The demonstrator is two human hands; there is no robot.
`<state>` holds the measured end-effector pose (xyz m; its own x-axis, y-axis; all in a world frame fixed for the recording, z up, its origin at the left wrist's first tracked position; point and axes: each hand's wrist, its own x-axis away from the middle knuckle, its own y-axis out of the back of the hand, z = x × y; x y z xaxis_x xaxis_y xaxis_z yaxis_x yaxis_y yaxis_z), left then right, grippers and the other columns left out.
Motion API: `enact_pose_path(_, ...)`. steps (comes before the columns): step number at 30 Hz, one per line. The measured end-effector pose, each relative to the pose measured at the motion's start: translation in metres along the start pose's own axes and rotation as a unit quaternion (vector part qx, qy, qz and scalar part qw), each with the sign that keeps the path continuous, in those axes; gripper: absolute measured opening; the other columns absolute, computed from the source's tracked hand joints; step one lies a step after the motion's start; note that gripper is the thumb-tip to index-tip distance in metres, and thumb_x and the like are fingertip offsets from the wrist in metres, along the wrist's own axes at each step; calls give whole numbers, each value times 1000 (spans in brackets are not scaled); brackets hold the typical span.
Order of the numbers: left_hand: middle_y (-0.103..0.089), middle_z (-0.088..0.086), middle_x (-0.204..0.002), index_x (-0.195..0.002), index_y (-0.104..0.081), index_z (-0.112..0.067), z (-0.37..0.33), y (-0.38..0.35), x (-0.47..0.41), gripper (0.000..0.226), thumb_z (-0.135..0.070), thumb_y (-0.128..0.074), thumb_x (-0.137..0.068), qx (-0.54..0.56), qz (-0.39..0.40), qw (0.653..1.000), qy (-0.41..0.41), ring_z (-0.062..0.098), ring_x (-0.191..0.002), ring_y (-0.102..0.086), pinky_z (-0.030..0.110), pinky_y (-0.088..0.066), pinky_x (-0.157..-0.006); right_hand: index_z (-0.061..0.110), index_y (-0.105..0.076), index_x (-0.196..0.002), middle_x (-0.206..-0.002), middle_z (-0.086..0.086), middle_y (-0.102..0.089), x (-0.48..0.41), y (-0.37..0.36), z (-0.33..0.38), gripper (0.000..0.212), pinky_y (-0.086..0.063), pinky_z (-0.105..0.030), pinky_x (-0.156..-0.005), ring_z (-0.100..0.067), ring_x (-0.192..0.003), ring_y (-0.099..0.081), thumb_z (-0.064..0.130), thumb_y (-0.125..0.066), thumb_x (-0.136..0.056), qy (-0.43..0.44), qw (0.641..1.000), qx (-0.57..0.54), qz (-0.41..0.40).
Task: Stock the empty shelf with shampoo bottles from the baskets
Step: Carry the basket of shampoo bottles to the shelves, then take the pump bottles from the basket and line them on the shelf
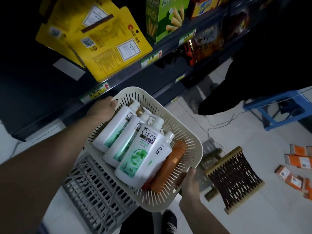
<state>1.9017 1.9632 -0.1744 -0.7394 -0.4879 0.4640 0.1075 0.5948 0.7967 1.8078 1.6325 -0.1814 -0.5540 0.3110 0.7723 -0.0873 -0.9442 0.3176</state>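
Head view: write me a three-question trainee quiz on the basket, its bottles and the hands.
1. True or false: the left hand and the right hand both grip the rim of the cream basket.
2. The orange bottle lies: A) under the basket; B) in the basket beside the white bottles; C) held apart in the right hand.
3. Fill in: the big word printed on the front white bottle reads ____.

Key: 1 true; 2 B; 3 CLEAR.
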Motion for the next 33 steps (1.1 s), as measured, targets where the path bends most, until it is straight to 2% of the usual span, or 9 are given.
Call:
enact_pose_path(2,-47,21,-140,-141,-37,-5,-1,-2,8,47,-33,-36,-103,-60,-2,998,-3,38,-128,-45,47,-39,-101,6,-59,-88,-84,-10,-60,-1,7,-1,53,-42,-34,-71,-25,-78,-56,43,-26,-105,64,993,94,-9)
enact_pose_path(5,-28,19,-153,-151,-16,-5,0,-2,30,60,-32,-36,-102,-148,-2,989,-14,35,-139,-28,47,-28,-110,13,-52,-97,-93,-6,-60,-8,23,4,19,-47,-38,-80,-28,-91,-60,31,-49,-100,182,963,190,-58)
enact_pose_path(8,-31,17,-150,-147,-25,-2,6,-2,59,57,-32,-37,-101,-202,-19,979,-28,33,-136,-30,45,-29,-109,12,-55,-96,-96,-7,-61,-15,32,19,15,-54,-44,-79,-28,-89,-62,22,-64,-91,301,922,239,-51)
enact_pose_path(12,-46,14,-139,-133,-45,-4,15,1,110,46,-36,-41,-100,-225,-48,973,-21,30,-127,-42,40,-37,-103,9,-62,-101,-99,-10,-62,-10,29,40,18,-52,-40,-75,-30,-89,-60,19,-67,-87,460,812,359,15)
enact_pose_path(16,-57,11,-122,-118,-56,-8,17,1,183,36,-35,-45,-97,-211,-89,973,26,28,-114,-52,38,-43,-93,14,-64,-117,-118,-8,-65,6,24,59,32,-48,-36,-89,-30,-109,-59,29,-62,-88,498,713,478,117)
enact_pose_path(18,-57,10,-124,-120,-56,-9,19,-4,224,37,-35,-46,-96,-193,-110,973,68,28,-115,-54,38,-43,-93,17,-61,-124,-125,-6,-64,18,23,66,40,-46,-35,-97,-28,-117,-57,35,-58,-89,510,640,551,162)
enact_pose_path(21,-56,11,-125,-124,-53,-10,28,-14,289,37,-34,-46,-97,-180,-137,967,117,30,-115,-54,37,-43,-93,17,-55,-131,-130,-6,-60,46,22,71,46,-46,-35,-98,-27,-120,-56,42,-55,-92,544,522,625,202)
enact_pose_path(25,-58,11,-114,-110,-55,-8,43,-28,376,33,-37,-48,-96,-168,-171,952,192,30,-105,-56,39,-45,-84,18,-56,-131,-131,-7,-60,94,21,58,45,-45,-36,-96,-28,-120,-55,40,-55,-92,592,423,637,256)
enact_pose_path(33,-57,10,-119,-114,-54,-10,68,-61,555,32,-37,-48,-96,-144,-219,899,352,30,-109,-55,38,-43,-85,17,-60,-116,-118,-6,-65,199,29,-16,30,-46,-33,-82,-27,-110,-60,34,-55,-92,669,233,618,342)
